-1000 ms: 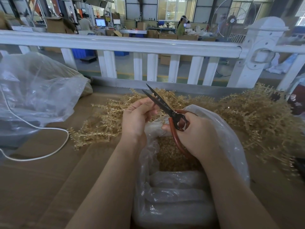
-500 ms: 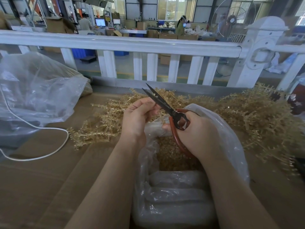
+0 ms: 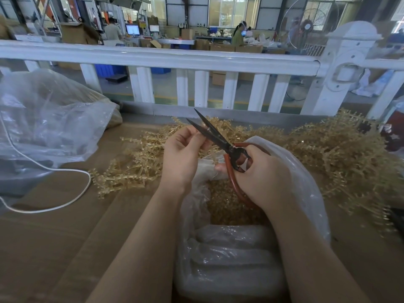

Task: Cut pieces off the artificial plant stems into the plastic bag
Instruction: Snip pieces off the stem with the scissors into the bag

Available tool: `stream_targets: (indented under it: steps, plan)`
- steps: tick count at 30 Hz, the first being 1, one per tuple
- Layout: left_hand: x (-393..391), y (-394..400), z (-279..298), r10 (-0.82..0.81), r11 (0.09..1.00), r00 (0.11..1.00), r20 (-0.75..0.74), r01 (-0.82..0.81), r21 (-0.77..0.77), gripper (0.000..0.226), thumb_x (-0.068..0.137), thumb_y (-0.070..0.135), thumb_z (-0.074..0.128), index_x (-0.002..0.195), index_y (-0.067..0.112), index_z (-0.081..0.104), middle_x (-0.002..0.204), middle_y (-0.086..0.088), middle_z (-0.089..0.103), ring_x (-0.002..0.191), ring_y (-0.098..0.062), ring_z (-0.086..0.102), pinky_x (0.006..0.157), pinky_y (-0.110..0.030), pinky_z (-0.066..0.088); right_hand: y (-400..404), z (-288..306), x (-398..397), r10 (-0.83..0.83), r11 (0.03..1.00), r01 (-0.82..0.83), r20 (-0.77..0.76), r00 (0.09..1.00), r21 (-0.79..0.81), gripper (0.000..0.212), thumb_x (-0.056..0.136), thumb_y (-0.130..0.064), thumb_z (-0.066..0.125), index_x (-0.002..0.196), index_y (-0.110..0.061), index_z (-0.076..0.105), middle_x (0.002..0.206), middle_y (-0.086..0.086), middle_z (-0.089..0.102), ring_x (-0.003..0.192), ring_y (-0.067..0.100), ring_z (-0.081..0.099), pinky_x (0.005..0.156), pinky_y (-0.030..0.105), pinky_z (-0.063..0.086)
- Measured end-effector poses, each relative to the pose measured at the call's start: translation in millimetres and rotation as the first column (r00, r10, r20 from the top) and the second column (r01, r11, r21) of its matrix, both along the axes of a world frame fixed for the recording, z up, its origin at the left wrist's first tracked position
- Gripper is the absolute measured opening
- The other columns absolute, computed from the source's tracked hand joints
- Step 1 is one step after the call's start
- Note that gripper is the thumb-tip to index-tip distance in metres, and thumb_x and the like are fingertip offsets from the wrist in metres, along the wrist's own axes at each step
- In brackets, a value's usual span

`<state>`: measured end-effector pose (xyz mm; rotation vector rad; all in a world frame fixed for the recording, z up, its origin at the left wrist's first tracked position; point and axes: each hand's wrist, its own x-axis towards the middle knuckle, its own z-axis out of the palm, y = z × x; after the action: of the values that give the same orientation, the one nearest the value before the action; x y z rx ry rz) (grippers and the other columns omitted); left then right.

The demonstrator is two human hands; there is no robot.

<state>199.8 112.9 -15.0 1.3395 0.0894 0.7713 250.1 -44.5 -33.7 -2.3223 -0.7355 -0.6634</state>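
Right hand (image 3: 262,171) still grips scissors (image 3: 218,138), blades unchanged, still parted.

The stem piece pinched by the left hand (image 3: 182,154) was too small to make out; the plastic bag (image 3: 229,254) was cut off at the near edge.

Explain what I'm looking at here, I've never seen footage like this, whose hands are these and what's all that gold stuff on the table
No machine here: this is one picture from a camera worn on a person's head, looking down at their own hands. The right hand grips scissors with red handles, blades open. The left hand pinches something small at the blades; too small to tell for sure. Below is an open plastic bag holding cut gold bits. Piles of gold artificial plant stems lie on the brown cardboard surface, with another clear bag and a white cord to the left. A white railing stands behind.
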Motion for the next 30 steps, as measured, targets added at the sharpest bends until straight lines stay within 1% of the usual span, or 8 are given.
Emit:
stream_targets:
  steps: [5,9,12,14,16,19,23,30]
  plan:
    - [-2.7,1.7,0.4,-0.040,0.999,0.999,0.023,0.039,0.032,0.014,0.097,0.003,0.058,0.088,0.004,0.069,0.071,0.000,0.065,0.066,-0.009,0.057,0.070,-0.021,0.049,0.3,1.1,-2.2,0.008,1.000,-0.009,0.023,1.000,0.030,0.049,0.074,-0.079,0.058,0.077,-0.031,0.053,0.067,-0.020,0.053,0.059,-0.010,0.042,0.057,0.006,0.026]
    - [-4.6,6.8,-0.2,-0.052,0.998,0.998,0.023,0.051,0.033,0.023,0.094,-0.002,0.058,0.078,0.010,0.067,0.072,-0.006,0.065,0.066,-0.014,0.058,0.077,-0.026,0.050,-0.6,0.2,-0.7,0.026,0.999,-0.026,0.005,1.000,0.025,0.057,0.073,-0.085,0.051,0.080,-0.029,0.057,0.067,-0.020,0.054,0.061,-0.010,0.044,0.057,0.007,0.028]
    - [-5.1,7.1,0.2,-0.057,0.998,0.998,0.022,0.057,0.039,0.028,0.094,-0.003,0.058,0.073,0.014,0.067,0.067,-0.003,0.064,0.064,-0.013,0.058,0.078,-0.025,0.050,0.2,-0.6,-0.3,0.015,1.000,-0.015,0.005,1.000,0.021,0.060,0.071,-0.089,0.044,0.077,-0.029,0.055,0.065,-0.020,0.054,0.060,-0.009,0.044,0.056,0.007,0.027]
    - [-5.6,6.8,0.5,-0.067,0.997,0.997,0.023,0.066,0.032,0.028,0.094,-0.002,0.058,0.073,0.014,0.068,0.065,-0.002,0.064,0.063,-0.012,0.058,0.076,-0.023,0.049,1.0,-0.9,0.2,0.002,1.000,-0.002,0.004,1.000,0.019,0.061,0.070,-0.089,0.043,0.076,-0.030,0.055,0.064,-0.020,0.053,0.059,-0.009,0.044,0.056,0.006,0.027]
    - [-6.3,6.9,1.1,-0.082,0.997,0.996,0.030,0.081,0.018,0.028,0.094,-0.001,0.059,0.073,0.016,0.069,0.065,-0.001,0.063,0.062,-0.010,0.057,0.073,-0.021,0.050,1.2,-1.6,1.3,0.004,1.000,-0.004,-0.013,1.000,0.014,0.063,0.069,-0.090,0.043,0.078,-0.030,0.058,0.067,-0.019,0.058,0.061,-0.008,0.047,0.057,0.005,0.028]
    - [-6.8,6.1,2.2,-0.105,0.994,0.994,0.031,0.105,-0.025,0.023,0.094,-0.001,0.057,0.077,0.009,0.067,0.067,-0.002,0.063,0.063,-0.009,0.057,0.070,-0.018,0.050,1.1,-2.8,2.9,0.023,1.000,-0.023,-0.029,0.999,0.018,0.059,0.071,-0.087,0.051,0.081,-0.030,0.062,0.071,-0.018,0.062,0.063,-0.006,0.052,0.058,0.006,0.031]
    - [-6.8,5.5,2.7,-0.126,0.990,0.992,0.016,0.126,-0.070,0.019,0.095,-0.002,0.054,0.082,0.004,0.066,0.073,-0.006,0.062,0.065,-0.009,0.057,0.068,-0.018,0.049,2.0,-3.0,2.9,0.034,0.999,-0.034,-0.047,0.998,0.005,0.055,0.073,-0.082,0.056,0.085,-0.029,0.064,0.074,-0.018,0.064,0.064,-0.006,0.053,0.058,0.005,0.030]
    - [-7.5,6.8,3.0,-0.109,0.992,0.994,0.020,0.111,-0.065,0.018,0.095,-0.003,0.056,0.081,0.003,0.066,0.068,-0.003,0.065,0.062,-0.008,0.059,0.068,-0.018,0.051,0.4,-0.3,-0.9,0.032,0.999,-0.032,0.002,0.999,0.043,0.062,0.073,-0.087,0.049,0.080,-0.027,0.063,0.069,-0.017,0.062,0.059,-0.003,0.050,0.058,0.005,0.032]
